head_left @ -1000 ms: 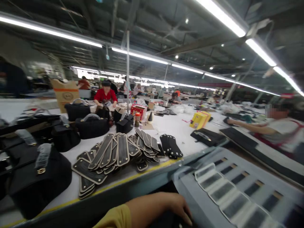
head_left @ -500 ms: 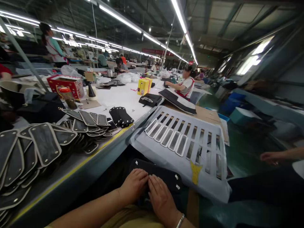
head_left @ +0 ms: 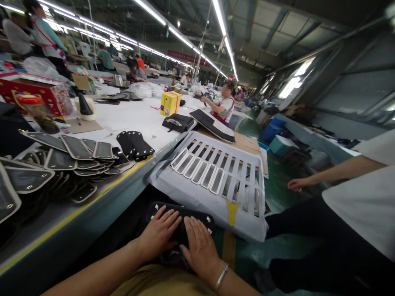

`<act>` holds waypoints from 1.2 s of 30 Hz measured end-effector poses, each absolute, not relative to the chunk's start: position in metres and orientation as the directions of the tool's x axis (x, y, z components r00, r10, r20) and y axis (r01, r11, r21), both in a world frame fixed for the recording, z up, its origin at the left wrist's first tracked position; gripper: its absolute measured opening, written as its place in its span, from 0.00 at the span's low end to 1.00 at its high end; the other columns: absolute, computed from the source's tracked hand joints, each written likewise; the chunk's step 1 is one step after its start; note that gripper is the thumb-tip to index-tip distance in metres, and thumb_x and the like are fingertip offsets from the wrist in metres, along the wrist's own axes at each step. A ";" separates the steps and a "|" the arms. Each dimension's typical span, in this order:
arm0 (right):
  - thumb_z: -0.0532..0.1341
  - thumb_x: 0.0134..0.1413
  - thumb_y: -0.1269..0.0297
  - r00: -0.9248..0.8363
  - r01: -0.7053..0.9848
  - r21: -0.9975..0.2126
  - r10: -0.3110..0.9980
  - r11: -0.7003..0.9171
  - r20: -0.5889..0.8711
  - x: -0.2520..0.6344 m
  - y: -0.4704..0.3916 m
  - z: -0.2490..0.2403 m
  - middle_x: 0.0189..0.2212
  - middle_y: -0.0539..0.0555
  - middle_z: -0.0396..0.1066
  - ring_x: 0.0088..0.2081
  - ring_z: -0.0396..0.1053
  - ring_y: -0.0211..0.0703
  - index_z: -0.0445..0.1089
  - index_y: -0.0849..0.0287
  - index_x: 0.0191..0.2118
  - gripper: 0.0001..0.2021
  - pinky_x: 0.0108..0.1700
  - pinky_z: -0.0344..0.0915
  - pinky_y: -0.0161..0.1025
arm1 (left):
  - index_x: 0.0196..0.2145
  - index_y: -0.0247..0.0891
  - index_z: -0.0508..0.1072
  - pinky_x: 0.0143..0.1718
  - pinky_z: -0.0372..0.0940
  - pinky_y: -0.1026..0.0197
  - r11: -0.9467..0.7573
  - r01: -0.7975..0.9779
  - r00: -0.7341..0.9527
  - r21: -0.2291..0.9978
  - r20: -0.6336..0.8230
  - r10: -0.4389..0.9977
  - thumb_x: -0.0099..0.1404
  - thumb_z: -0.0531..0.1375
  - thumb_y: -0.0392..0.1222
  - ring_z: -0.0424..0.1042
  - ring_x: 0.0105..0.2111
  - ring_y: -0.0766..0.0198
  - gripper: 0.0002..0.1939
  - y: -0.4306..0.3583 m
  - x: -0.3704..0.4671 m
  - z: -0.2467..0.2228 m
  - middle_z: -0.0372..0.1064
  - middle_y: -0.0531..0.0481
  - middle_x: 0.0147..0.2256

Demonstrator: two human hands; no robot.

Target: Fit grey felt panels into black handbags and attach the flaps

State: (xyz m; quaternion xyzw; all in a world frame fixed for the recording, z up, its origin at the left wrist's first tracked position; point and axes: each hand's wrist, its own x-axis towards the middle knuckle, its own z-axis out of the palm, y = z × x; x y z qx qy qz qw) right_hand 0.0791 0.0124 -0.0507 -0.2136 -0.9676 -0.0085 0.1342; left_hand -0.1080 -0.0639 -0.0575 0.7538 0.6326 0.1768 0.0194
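Note:
A black padded panel (head_left: 185, 211) with small white tabs near its ends lies across my lap, below the table edge. My left hand (head_left: 162, 228) rests flat on its left half, fingers stretched out. On its right half lies my right hand (head_left: 199, 238), fingers extended and the thumb apart; a silver bracelet circles that wrist. Both palms face down and the hands sit close together without gripping. What lies under the palms is hidden. Beyond the panel, a grey plastic crate (head_left: 197, 201) holds a row of pale-edged clear strips (head_left: 200, 172) on its slats.
Piled on the table at left are many pale-bordered mesh pieces (head_left: 77, 147). Black pieces (head_left: 135, 144), a black case (head_left: 177, 122) and a yellow box (head_left: 170, 102) stand farther along. At right a person in a white shirt (head_left: 361, 205) stands near the crate.
My view has turned, shifting the scene leftward. My hands have spread slightly apart, their fingers opening over the panel. The person at right shows more fully.

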 end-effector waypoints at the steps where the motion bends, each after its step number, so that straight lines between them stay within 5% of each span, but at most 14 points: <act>1: 0.59 0.50 0.62 -0.879 0.406 -0.044 0.404 0.913 0.253 0.072 0.013 -0.053 0.60 0.62 0.55 0.60 0.53 0.54 0.52 0.69 0.62 0.34 0.60 0.56 0.50 | 0.56 0.35 0.62 0.60 0.43 0.42 -0.208 0.945 0.150 0.251 0.229 0.962 0.57 0.60 0.51 0.58 0.56 0.47 0.32 -0.058 -0.104 -0.058 0.61 0.39 0.56; 10: 0.63 0.47 0.69 -0.827 0.505 -0.013 0.489 0.863 0.280 0.094 0.036 -0.059 0.58 0.65 0.58 0.58 0.58 0.55 0.51 0.69 0.62 0.36 0.61 0.55 0.50 | 0.53 0.33 0.67 0.62 0.30 0.38 -0.099 0.983 0.050 0.152 0.295 0.954 0.54 0.62 0.55 0.58 0.56 0.43 0.33 -0.062 -0.122 -0.060 0.67 0.37 0.51; 14: 0.63 0.47 0.68 -0.826 0.496 -0.041 0.486 0.867 0.286 0.112 0.039 -0.050 0.57 0.65 0.60 0.57 0.59 0.55 0.51 0.68 0.62 0.36 0.61 0.54 0.53 | 0.51 0.36 0.69 0.63 0.30 0.40 -0.058 0.978 -0.017 0.201 0.352 0.936 0.53 0.62 0.58 0.57 0.57 0.45 0.32 -0.072 -0.129 -0.064 0.69 0.39 0.49; 18: 0.57 0.54 0.58 -0.760 0.485 -0.331 0.577 0.810 0.300 0.129 0.051 -0.046 0.58 0.60 0.58 0.60 0.55 0.52 0.53 0.61 0.61 0.30 0.62 0.51 0.55 | 0.51 0.40 0.68 0.62 0.42 0.41 0.007 0.879 -0.168 0.476 0.297 0.940 0.60 0.56 0.57 0.58 0.58 0.50 0.26 -0.076 -0.148 -0.067 0.64 0.44 0.54; 21: 0.51 0.58 0.55 -0.483 0.552 -0.711 0.862 0.436 0.154 0.137 0.064 -0.051 0.57 0.61 0.60 0.59 0.57 0.51 0.59 0.62 0.58 0.25 0.60 0.55 0.53 | 0.52 0.38 0.67 0.57 0.55 0.47 0.217 0.562 -0.466 0.798 0.089 0.880 0.61 0.52 0.57 0.63 0.54 0.52 0.27 -0.077 -0.168 -0.071 0.65 0.43 0.54; 23: 0.50 0.57 0.52 -0.417 0.472 -0.863 0.908 0.178 -0.041 0.138 0.069 -0.056 0.55 0.61 0.63 0.57 0.60 0.51 0.63 0.63 0.55 0.25 0.59 0.56 0.51 | 0.51 0.35 0.68 0.55 0.58 0.49 0.292 0.291 -0.501 0.911 -0.115 0.858 0.57 0.55 0.59 0.66 0.51 0.50 0.31 -0.076 -0.176 -0.074 0.68 0.42 0.50; 27: 0.54 0.53 0.51 -0.445 0.360 -0.933 0.876 -0.015 -0.185 0.130 0.071 -0.060 0.55 0.57 0.65 0.57 0.59 0.50 0.65 0.61 0.53 0.26 0.62 0.51 0.48 | 0.50 0.32 0.70 0.54 0.60 0.48 0.299 0.009 -0.500 0.954 -0.255 0.828 0.51 0.60 0.57 0.68 0.49 0.48 0.34 -0.073 -0.173 -0.082 0.71 0.42 0.47; 36: 0.51 0.50 0.45 -0.292 0.385 -0.923 0.945 -0.022 -0.145 0.109 0.065 -0.070 0.51 0.60 0.66 0.55 0.60 0.51 0.65 0.60 0.48 0.27 0.60 0.52 0.48 | 0.46 0.33 0.72 0.52 0.61 0.52 0.244 -0.023 -0.715 0.969 -0.187 0.674 0.54 0.59 0.52 0.69 0.47 0.51 0.26 -0.066 -0.146 -0.091 0.72 0.42 0.45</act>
